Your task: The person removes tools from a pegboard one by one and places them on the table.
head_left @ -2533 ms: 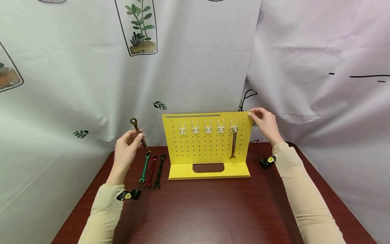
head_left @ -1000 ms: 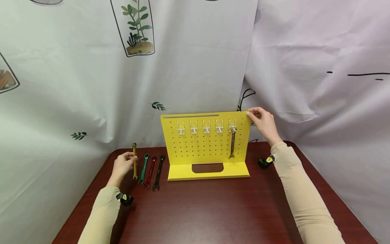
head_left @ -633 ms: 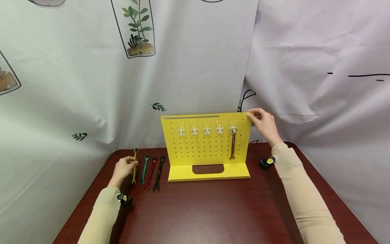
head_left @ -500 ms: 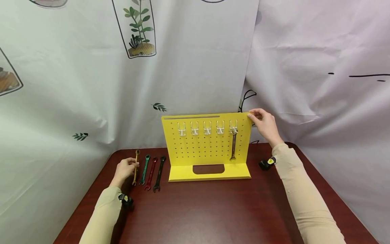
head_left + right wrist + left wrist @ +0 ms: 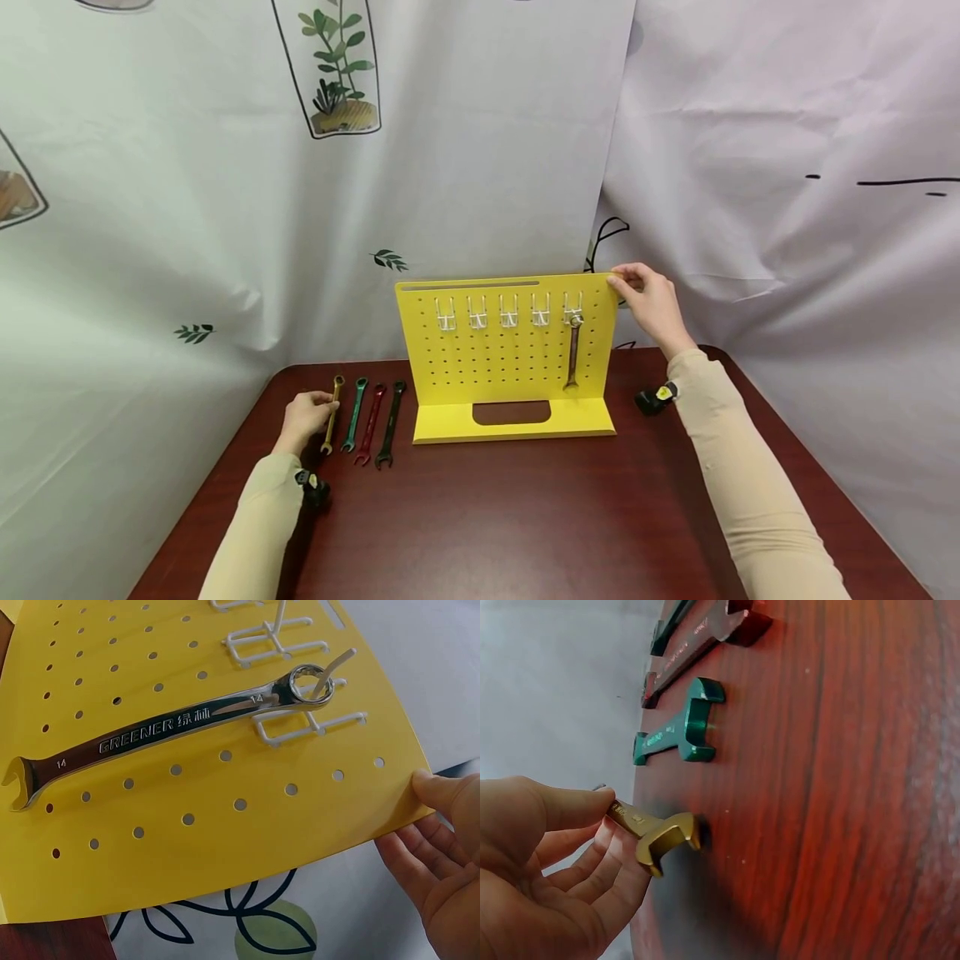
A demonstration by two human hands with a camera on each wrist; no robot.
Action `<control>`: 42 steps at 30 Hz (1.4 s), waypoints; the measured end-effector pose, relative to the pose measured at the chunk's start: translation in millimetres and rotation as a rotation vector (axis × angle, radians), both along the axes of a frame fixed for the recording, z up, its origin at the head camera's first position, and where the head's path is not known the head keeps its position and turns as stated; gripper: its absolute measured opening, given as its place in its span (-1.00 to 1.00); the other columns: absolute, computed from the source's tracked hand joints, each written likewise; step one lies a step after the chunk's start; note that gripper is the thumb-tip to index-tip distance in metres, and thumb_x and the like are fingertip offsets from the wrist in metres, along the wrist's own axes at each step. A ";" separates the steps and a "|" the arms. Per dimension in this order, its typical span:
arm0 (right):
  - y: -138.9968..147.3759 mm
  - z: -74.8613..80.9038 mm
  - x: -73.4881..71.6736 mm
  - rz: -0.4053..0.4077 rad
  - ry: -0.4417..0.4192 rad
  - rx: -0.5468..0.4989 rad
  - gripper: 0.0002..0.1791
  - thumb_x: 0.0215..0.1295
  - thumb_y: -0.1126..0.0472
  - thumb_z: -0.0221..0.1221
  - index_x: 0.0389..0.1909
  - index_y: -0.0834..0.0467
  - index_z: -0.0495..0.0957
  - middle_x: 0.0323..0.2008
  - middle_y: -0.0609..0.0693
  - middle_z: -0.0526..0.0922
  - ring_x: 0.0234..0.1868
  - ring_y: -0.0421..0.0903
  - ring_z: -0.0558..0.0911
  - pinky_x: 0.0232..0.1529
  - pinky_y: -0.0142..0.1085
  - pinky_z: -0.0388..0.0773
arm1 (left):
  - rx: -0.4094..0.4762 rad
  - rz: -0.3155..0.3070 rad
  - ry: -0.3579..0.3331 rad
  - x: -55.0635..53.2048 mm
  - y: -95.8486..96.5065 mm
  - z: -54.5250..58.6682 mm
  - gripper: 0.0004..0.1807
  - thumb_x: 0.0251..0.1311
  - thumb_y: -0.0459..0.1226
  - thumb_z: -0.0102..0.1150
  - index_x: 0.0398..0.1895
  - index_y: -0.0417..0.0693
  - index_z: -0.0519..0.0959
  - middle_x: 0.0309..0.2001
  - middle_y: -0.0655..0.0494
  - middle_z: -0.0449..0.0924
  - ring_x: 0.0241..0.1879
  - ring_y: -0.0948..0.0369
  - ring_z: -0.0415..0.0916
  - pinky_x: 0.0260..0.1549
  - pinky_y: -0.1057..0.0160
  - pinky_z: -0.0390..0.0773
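My left hand (image 5: 306, 417) pinches a gold wrench (image 5: 333, 415) between thumb and fingers at the table's left; in the left wrist view its open end tilts just over the wood. Beside it lie a green wrench (image 5: 355, 415), a red wrench (image 5: 371, 423) and a dark wrench (image 5: 391, 423). With thumb in front and fingers behind, my right hand (image 5: 651, 302) holds the upper right corner of the yellow pegboard (image 5: 495, 358). A silver wrench (image 5: 172, 731) marked 14 hangs by its ring end from the rightmost white hook (image 5: 315, 724).
Several more white hooks (image 5: 477, 315) line the board's upper part. The board's base (image 5: 442, 425) stands on the reddish-brown table (image 5: 480, 517). A white printed curtain (image 5: 495, 167) closes off the back and sides.
My left hand has lowered the gold wrench from above the table down to the left of the green one. My right hand has stayed on the board's corner.
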State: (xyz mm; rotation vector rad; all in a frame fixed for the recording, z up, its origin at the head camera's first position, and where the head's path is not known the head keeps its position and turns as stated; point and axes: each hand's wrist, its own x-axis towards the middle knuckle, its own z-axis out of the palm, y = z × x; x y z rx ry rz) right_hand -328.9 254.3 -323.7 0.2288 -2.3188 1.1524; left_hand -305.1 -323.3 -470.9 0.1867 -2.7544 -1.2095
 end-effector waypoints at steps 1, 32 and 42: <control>-0.1 -0.2 -0.1 0.000 0.001 0.001 -0.58 0.49 0.00 0.17 0.13 0.23 0.58 -0.05 0.19 0.65 -0.02 0.06 0.61 -0.17 -0.24 0.48 | -0.002 0.005 -0.002 -0.1 -0.5 -0.2 -0.62 0.39 -0.34 0.13 0.09 -0.54 0.53 -0.09 -0.43 0.59 -0.18 -0.11 0.62 -0.40 0.15 0.70; 0.3 -2.0 -1.4 0.005 0.004 -0.020 -0.58 0.48 -0.02 0.17 0.11 0.22 0.58 -0.08 0.17 0.64 -0.05 0.04 0.60 -0.16 -0.21 0.45 | -0.049 -0.015 -0.048 -3.3 -3.2 0.4 -0.71 0.37 -0.35 0.17 -0.09 -0.53 0.53 -0.36 -0.20 0.58 -0.49 0.17 0.50 -0.53 0.26 0.58; 0.9 -2.5 -1.6 0.001 0.009 -0.020 -0.59 0.48 0.00 0.18 0.11 0.22 0.59 -0.09 0.17 0.64 -0.05 0.03 0.59 -0.16 -0.23 0.44 | -0.045 -0.009 -0.056 -3.8 -1.9 1.3 -0.69 0.37 -0.35 0.19 -0.04 -0.54 0.52 -0.33 -0.21 0.58 -0.49 0.17 0.51 -0.52 0.27 0.60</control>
